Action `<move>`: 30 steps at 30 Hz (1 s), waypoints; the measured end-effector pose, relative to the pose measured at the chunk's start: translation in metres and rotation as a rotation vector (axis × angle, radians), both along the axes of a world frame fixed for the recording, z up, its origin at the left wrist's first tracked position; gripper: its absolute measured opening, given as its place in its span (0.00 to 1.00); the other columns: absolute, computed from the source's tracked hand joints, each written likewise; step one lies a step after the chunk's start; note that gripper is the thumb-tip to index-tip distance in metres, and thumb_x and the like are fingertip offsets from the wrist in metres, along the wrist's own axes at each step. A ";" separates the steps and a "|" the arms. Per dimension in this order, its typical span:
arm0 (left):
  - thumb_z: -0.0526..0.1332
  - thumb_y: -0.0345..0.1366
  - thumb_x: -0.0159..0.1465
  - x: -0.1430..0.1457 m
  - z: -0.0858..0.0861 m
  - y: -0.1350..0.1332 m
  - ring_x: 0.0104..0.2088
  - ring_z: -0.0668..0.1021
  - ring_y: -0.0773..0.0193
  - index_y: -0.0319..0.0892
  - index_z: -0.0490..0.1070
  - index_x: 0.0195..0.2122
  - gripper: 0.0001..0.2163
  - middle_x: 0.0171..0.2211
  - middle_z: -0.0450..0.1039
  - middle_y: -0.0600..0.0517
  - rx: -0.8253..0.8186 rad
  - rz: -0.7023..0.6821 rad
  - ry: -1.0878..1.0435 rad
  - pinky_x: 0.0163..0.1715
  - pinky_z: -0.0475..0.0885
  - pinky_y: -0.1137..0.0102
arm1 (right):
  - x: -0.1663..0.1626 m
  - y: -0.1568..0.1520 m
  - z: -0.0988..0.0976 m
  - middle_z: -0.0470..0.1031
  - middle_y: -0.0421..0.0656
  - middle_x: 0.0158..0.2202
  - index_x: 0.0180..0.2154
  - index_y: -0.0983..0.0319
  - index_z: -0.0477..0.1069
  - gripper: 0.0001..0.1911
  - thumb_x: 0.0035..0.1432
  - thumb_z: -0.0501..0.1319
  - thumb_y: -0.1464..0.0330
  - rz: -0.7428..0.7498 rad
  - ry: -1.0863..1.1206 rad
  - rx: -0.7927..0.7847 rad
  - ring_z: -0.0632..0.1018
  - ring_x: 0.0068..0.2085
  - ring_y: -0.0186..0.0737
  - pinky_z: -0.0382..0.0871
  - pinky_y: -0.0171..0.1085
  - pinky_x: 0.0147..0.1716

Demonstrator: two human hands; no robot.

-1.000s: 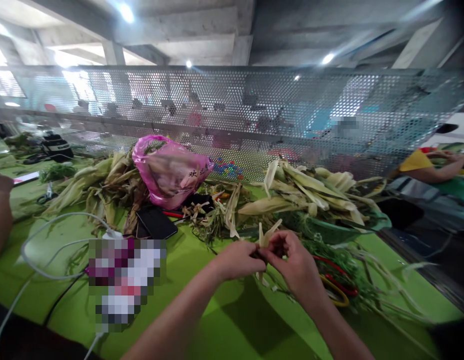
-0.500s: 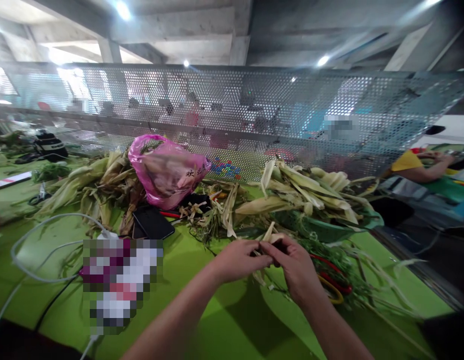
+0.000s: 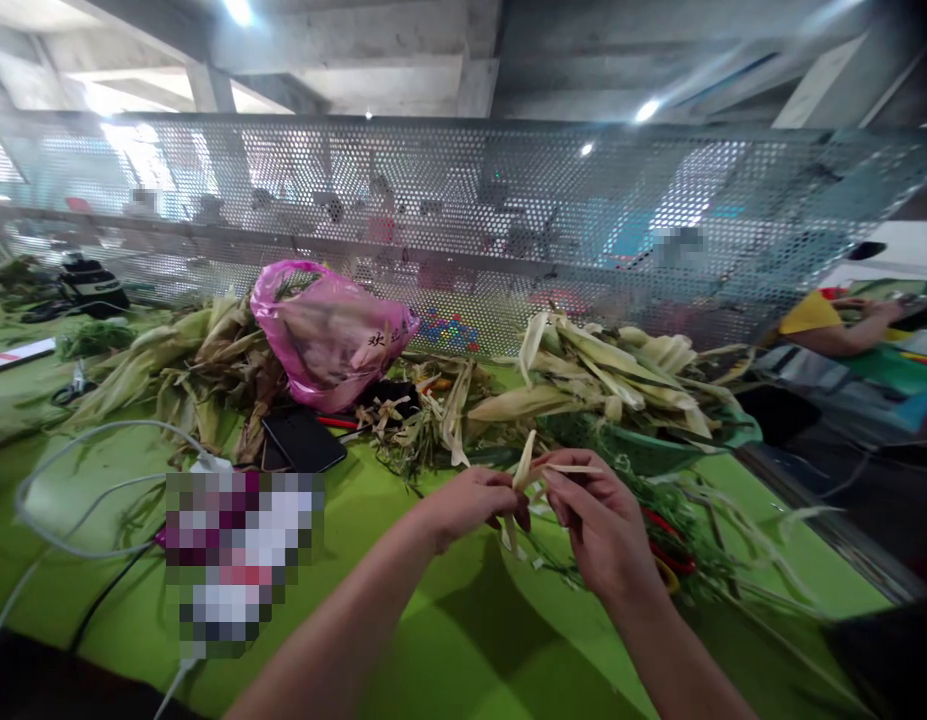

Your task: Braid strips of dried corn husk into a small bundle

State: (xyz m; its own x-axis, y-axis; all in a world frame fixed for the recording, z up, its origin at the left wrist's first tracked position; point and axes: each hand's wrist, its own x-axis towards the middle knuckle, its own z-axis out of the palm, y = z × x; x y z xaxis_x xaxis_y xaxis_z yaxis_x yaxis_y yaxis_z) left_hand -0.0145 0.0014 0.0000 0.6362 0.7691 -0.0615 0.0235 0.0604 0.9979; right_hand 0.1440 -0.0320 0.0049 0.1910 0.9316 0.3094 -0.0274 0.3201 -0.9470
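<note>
My left hand (image 3: 482, 502) pinches a folded corn husk piece (image 3: 524, 462), whose pale tip points up and whose lower end hangs beneath the fingers. Close beside it, my right hand (image 3: 594, 510) grips a thin husk strip (image 3: 575, 469) that sticks out to the right over the fingers. Both hands are above the green table, in front of a green basket (image 3: 658, 450) heaped with dried corn husks (image 3: 605, 370). Green stringy sprigs (image 3: 662, 500) and scissors with red handles (image 3: 669, 545) lie partly behind my right hand.
A pink plastic bag (image 3: 332, 340) stands at centre-left by more husks (image 3: 200, 350). Nearer are a black phone (image 3: 305, 442), a blurred-out power strip with white cables (image 3: 95, 430) and small scissors (image 3: 74, 385). A perforated metal screen (image 3: 448, 200) closes the back. Another person's arm (image 3: 845, 335) shows at right.
My hands have moved slightly apart. A thin strip now shows sticking out to the right from my right hand, and the husk in my left hand is more visible.
</note>
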 end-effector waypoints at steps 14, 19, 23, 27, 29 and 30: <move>0.57 0.34 0.49 -0.001 0.007 -0.003 0.26 0.67 0.69 0.38 0.71 0.22 0.06 0.23 0.69 0.54 -0.055 -0.052 0.091 0.27 0.61 0.73 | 0.002 -0.004 0.010 0.70 0.41 0.28 0.37 0.60 0.73 0.10 0.55 0.64 0.61 -0.060 -0.395 0.022 0.65 0.24 0.33 0.60 0.33 0.20; 0.56 0.34 0.49 0.000 0.003 -0.001 0.27 0.68 0.67 0.38 0.72 0.23 0.07 0.23 0.69 0.54 0.057 -0.029 0.229 0.32 0.64 0.72 | 0.004 -0.006 0.009 0.70 0.40 0.27 0.35 0.59 0.72 0.08 0.58 0.61 0.61 -0.011 -0.518 0.057 0.65 0.23 0.33 0.60 0.33 0.20; 0.54 0.34 0.50 -0.001 0.004 0.000 0.28 0.70 0.67 0.39 0.72 0.23 0.08 0.24 0.70 0.54 0.093 -0.024 0.249 0.34 0.65 0.71 | 0.004 -0.005 0.005 0.65 0.36 0.22 0.41 0.60 0.71 0.12 0.57 0.62 0.61 0.021 -0.500 0.017 0.66 0.22 0.34 0.62 0.33 0.21; 0.56 0.36 0.50 -0.002 0.005 0.001 0.26 0.69 0.67 0.39 0.72 0.24 0.08 0.23 0.69 0.54 0.167 -0.026 0.327 0.31 0.64 0.72 | 0.006 0.000 0.000 0.72 0.40 0.28 0.43 0.61 0.71 0.16 0.54 0.65 0.60 0.020 -0.479 -0.002 0.69 0.24 0.35 0.66 0.34 0.22; 0.55 0.35 0.51 -0.001 0.003 0.001 0.26 0.70 0.67 0.39 0.73 0.25 0.09 0.24 0.71 0.54 0.210 -0.030 0.342 0.31 0.65 0.72 | 0.006 0.000 0.000 0.74 0.42 0.32 0.43 0.61 0.71 0.17 0.54 0.65 0.60 0.053 -0.462 -0.018 0.70 0.25 0.35 0.66 0.34 0.23; 0.54 0.35 0.51 -0.001 0.002 0.001 0.27 0.70 0.67 0.40 0.74 0.25 0.09 0.24 0.72 0.54 0.226 -0.027 0.346 0.31 0.65 0.72 | 0.006 0.000 0.001 0.74 0.42 0.31 0.43 0.61 0.72 0.16 0.54 0.66 0.60 0.072 -0.454 -0.022 0.70 0.25 0.34 0.66 0.34 0.23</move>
State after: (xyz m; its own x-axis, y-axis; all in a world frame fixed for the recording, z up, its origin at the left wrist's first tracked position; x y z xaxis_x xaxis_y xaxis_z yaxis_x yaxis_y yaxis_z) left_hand -0.0154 0.0023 0.0019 0.6277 0.7711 -0.1065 0.3581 -0.1645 0.9191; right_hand 0.1505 -0.0319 0.0054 -0.0246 0.9447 0.3270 0.3708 0.3123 -0.8746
